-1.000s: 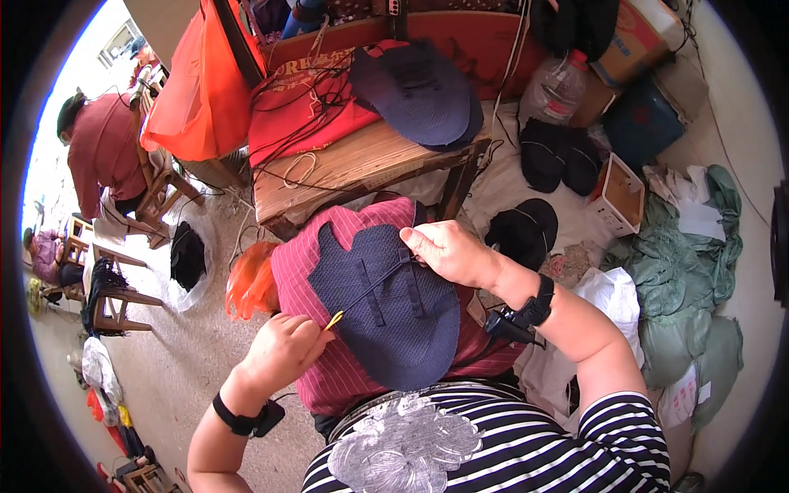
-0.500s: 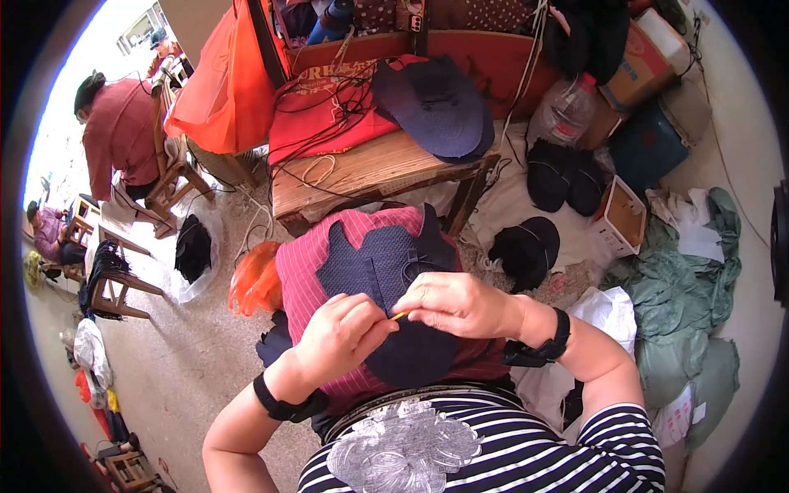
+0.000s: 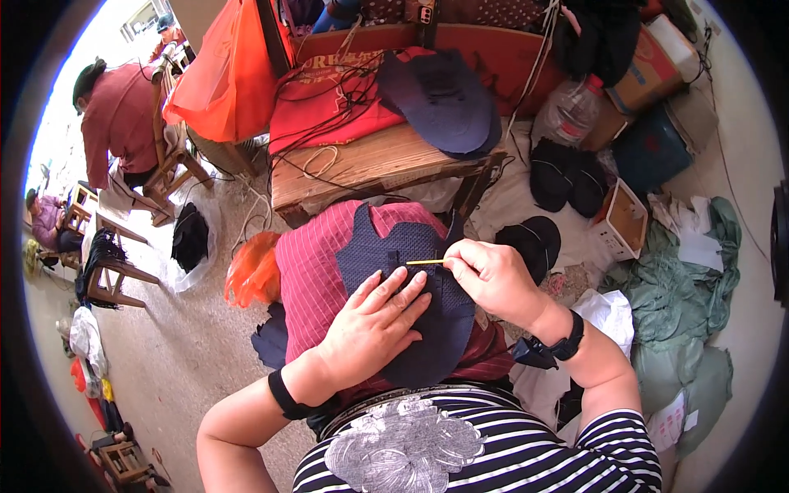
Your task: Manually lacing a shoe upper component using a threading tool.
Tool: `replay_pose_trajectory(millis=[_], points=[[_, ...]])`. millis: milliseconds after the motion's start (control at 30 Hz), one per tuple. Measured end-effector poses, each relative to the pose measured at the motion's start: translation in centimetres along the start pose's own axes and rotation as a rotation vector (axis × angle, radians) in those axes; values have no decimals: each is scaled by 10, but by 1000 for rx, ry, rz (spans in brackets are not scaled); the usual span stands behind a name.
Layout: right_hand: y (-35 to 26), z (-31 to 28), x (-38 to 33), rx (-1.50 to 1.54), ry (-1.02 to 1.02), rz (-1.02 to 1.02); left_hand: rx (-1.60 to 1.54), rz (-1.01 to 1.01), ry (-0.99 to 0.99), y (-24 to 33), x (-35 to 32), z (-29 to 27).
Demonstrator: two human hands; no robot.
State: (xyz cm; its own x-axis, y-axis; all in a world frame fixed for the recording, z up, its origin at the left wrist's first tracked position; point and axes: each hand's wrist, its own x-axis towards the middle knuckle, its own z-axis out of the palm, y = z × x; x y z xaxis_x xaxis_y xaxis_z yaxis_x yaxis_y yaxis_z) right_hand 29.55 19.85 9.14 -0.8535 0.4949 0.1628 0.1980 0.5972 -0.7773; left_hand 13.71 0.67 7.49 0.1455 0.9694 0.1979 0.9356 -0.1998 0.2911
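Note:
A dark navy textured fabric piece (image 3: 444, 329), with cut-out upper edges, lies over the red pinstriped cloth (image 3: 312, 255) across my lap. My left hand (image 3: 370, 324) rests flat on the fabric with its fingers spread, holding nothing. Between the thumb and fingers of my right hand (image 3: 493, 275) is a thin yellow stick-like tool (image 3: 425, 262). It points left across the upper part of the fabric, its tip close to my left fingertips. Whether the tip touches the fabric, I cannot tell.
Ahead stands a wooden bench (image 3: 353, 168) with a red bag, black cords and navy fabric pieces (image 3: 452, 107). An orange bag (image 3: 218, 82) hangs at its left. To the right are dark slippers (image 3: 567, 177), a white basket (image 3: 620, 218) and green sacking (image 3: 682, 287). People sit farther left.
My left hand has gone from pinching near the yellow tool to lying flat on the fabric. My right hand has moved slightly right and up, and more of the yellow tool shows.

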Motion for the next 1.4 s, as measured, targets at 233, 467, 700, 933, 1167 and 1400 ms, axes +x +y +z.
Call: replay_pose_trajectory(millis=[233,467,700,933,1167,1400], points=[[-6,8,9,-264,-26,-247,217,51,-5,7,-6,8],[-12,13,31,-411,-89,-331,210,61,2,1,-3,10],[-13,33,52,-359,-346,-225,198,75,-7,1,-3,13],[-25,16,46,-368,-267,-220,53,96,28,-11,-12,5],[-16,26,33,-212,-83,-224,-165,42,375,-26,-8,1],[6,18,42,-224,-47,-327,99,-195,119,-55,15,-16]])
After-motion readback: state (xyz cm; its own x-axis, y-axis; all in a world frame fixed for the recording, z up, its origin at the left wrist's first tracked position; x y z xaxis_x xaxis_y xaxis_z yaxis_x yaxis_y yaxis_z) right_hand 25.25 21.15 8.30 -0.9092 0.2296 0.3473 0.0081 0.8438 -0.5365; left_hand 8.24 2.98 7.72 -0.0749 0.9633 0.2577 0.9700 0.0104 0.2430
